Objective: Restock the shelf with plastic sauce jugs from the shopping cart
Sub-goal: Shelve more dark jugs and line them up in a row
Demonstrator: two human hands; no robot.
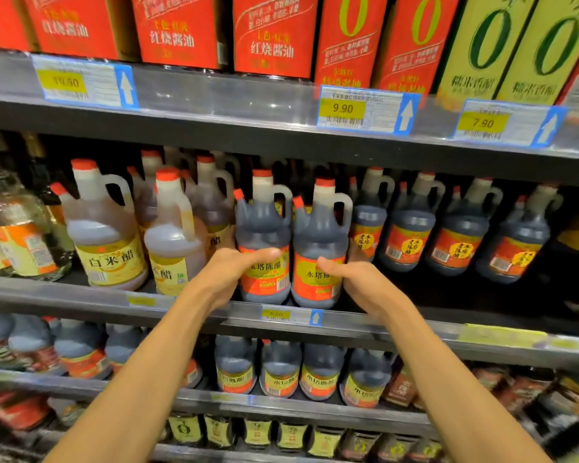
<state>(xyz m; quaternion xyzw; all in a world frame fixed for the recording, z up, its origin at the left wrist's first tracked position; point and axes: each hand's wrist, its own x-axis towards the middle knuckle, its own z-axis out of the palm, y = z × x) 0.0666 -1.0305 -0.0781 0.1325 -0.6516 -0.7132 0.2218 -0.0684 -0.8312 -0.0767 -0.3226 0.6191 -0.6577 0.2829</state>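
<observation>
At mid-frame I see two dark sauce jugs standing upright, side by side at the front edge of the middle shelf point(81, 295). My left hand point(229, 274) curls around the left jug point(264, 238) at its label; my right hand point(351, 279) grips the right jug point(320, 245) low on its side. Pale vinegar jugs point(104, 228) stand left of centre, more dark jugs point(462, 228) further right.

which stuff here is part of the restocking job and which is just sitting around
Part of the job:
- left dark jug, held by the left hand
- right dark jug, held by the right hand
- middle shelf

Just there:
- pale vinegar jugs
- red cartons
- price tags
- small dark jugs on the shelf below
</observation>
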